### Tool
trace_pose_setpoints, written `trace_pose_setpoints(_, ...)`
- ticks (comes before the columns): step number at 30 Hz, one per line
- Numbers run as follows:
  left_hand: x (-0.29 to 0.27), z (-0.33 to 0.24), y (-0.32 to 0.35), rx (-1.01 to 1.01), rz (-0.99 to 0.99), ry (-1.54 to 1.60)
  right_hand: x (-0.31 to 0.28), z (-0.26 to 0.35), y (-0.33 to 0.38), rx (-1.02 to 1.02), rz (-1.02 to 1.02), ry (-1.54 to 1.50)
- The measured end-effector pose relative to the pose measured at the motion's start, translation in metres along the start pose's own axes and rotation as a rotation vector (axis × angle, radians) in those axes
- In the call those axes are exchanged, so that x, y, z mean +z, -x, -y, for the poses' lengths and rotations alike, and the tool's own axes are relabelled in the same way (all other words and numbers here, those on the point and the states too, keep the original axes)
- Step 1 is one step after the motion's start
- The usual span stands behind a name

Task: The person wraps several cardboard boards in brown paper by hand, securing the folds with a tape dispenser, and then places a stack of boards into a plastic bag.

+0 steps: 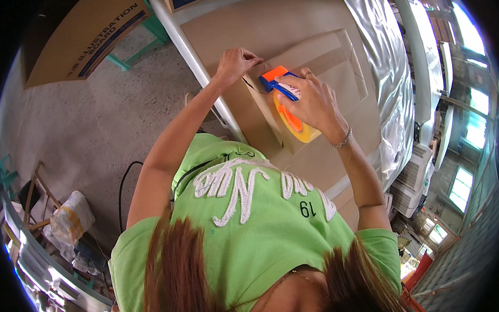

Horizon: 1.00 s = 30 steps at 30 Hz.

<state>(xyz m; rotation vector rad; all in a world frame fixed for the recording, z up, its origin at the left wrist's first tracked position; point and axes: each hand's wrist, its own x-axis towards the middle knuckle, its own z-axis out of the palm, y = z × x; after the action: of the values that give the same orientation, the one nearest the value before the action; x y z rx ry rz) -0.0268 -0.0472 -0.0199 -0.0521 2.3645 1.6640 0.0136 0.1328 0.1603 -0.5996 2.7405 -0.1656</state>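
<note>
Over cardboard [337, 84], right hand [315, 100] curled around tape dispenser [285, 91]

Room past the cardboard box [326, 57], crowded at one end
A hand could slide over the brown tabletop [272, 23] behind it; the left hand [236, 64], right hand [312, 99] and tape dispenser [286, 91] block the left end; shiny sheeting [378, 36] lies right

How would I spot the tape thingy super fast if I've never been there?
Find the big table with brown covering and shiny silver sheeting along its right side, then the brown cardboard box on it. At the box's near left part, under the right hand, is the tape dispenser. It's bright orange and blue with a yellowish roll, unlike the plain brown around it.
</note>
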Motion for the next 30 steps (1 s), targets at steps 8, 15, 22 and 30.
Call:
trace_pose_setpoints(8,-0.001,0.025,0.0,0.187,-0.123,-0.12,0.009,-0.007,-0.008,-0.047,-0.028,0.012)
trace_pose_setpoints(15,0.089,-0.001,0.087,0.075,-0.677,0.194,0.012,-0.018,-0.015,-0.075,0.042,0.016)
trace_pose_setpoints(22,0.174,-0.029,0.1,0.074,-0.801,0.394,0.01,-0.014,-0.028,-0.166,0.121,-0.051)
trace_pose_setpoints(30,0.181,-0.032,0.096,0.099,-0.872,0.424,0.002,-0.026,-0.05,-0.31,0.296,-0.068)
